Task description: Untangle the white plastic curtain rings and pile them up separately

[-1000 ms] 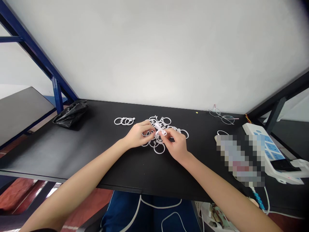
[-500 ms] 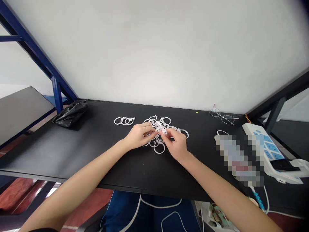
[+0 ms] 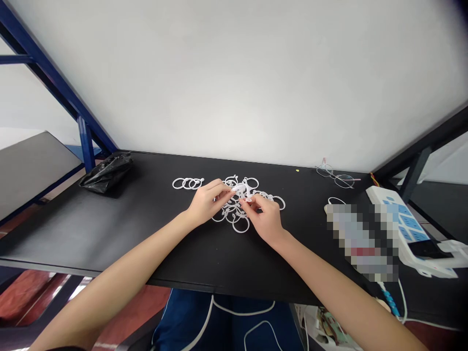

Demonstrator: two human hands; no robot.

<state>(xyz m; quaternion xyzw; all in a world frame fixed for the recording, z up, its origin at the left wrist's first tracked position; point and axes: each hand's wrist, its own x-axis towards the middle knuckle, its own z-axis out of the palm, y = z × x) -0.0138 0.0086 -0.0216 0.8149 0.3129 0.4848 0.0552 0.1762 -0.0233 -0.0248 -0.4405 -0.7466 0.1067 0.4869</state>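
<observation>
Head view: both hands meet over a pile of rings mid-bench.
Bench point(image 3: 109, 229) carries the pile point(image 3: 241, 204); left hand point(image 3: 204, 202) and right hand point(image 3: 265, 217), fingers curled, pinch one ring point(image 3: 241, 189) between them.

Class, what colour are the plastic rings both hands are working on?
White rings against the black table; the head view shows it.

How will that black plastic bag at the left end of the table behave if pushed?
The black plastic bag lies crumpled and slack on the table, so it is probably floppy and light. A push would likely deform or slide it rather than roll it. Its glossy film looks slippery.
</observation>
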